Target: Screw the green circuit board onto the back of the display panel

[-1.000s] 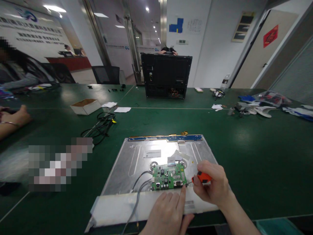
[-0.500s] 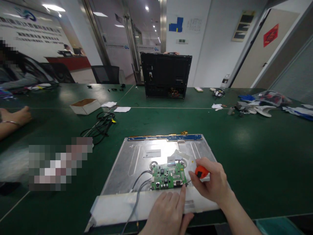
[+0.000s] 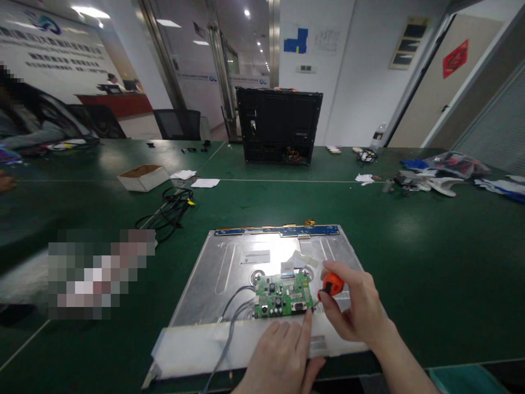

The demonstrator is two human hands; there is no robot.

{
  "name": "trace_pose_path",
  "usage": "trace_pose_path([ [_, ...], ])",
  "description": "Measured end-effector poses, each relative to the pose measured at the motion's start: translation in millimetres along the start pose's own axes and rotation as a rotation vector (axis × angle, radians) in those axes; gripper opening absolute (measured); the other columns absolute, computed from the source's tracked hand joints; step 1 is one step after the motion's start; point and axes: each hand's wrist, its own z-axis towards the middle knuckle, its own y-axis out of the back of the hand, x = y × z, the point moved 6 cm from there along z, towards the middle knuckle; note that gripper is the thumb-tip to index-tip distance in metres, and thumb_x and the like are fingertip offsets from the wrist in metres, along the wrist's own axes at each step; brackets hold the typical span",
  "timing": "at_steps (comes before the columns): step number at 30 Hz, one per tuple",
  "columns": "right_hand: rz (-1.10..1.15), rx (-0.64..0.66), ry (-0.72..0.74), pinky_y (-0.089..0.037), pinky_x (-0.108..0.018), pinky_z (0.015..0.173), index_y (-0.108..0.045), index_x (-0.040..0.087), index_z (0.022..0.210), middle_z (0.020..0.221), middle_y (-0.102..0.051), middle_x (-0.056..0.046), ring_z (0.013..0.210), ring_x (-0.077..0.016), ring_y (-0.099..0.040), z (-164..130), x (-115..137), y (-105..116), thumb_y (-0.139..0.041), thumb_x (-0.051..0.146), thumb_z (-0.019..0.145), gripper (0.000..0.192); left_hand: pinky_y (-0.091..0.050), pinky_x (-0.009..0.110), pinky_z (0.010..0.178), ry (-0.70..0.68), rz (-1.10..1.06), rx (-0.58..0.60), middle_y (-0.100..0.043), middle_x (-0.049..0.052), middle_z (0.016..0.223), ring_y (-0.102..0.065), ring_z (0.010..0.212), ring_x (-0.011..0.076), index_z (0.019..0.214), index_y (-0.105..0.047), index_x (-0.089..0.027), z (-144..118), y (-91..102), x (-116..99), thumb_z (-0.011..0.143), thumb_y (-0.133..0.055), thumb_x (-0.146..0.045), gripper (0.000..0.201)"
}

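Pinching orange screwdriver (image 3: 333,283), right hand (image 3: 357,302) has tipped it straighter by corner of green circuit board (image 3: 283,294); maybe turns easier. Left hand (image 3: 282,350): thumb, pointer spread, pointer near corner.

An orange-and-black screwdriver (image 3: 333,284) is slanting down leftward, its thin shaft reaching toward the near right corner of a green circuit board (image 3: 283,293), which is lying flat on a silvery metal panel (image 3: 221,268) resting on the worktop (image 3: 430,268).
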Motion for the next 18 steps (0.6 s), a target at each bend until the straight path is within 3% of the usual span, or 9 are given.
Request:
trace_pose_path([
  [7,-0.009,-0.018,-0.025,-0.054,-0.026,0.049,-0.047,0.018,0.127,0.079,-0.07,-0.002,0.055,-0.0149,-0.065,0.3,-0.4,2.3,-0.05,0.016,0.087,0.04,-0.054,0.035,0.066,-0.003,-0.017,0.023,-0.07,0.013,0.087,-0.067,0.07,0.0231,0.123,-0.05,-0.006,1.7,1.1,-0.3,0.104,-0.029,-0.034,0.04],
  [12,-0.019,-0.054,-0.023,-0.05,-0.024,0.045,-0.046,0.019,0.125,0.07,-0.065,0.001,0.05,-0.0144,-0.061,-0.9,0.3,1.2,-0.052,0.017,0.09,0.035,-0.054,0.035,0.067,-0.001,-0.006,0.018,-0.07,0.013,0.086,-0.067,0.071,0.0232,0.126,-0.049,-0.003,1.7,0.3,-1.2,0.105,-0.027,-0.034,0.043],
  [18,-0.088,-0.106,-0.032,-0.051,-0.023,0.045,-0.047,0.019,0.121,0.073,-0.067,0.001,0.048,-0.0126,-0.06,-3.3,-1.7,0.8,-0.055,0.026,0.095,0.028,-0.054,0.035,0.067,-0.003,0.002,0.038,-0.069,0.012,0.085,-0.066,0.069,0.0229,0.129,-0.048,-0.003,0.6,-1.2,-0.8,0.105,-0.026,-0.035,0.045],
])
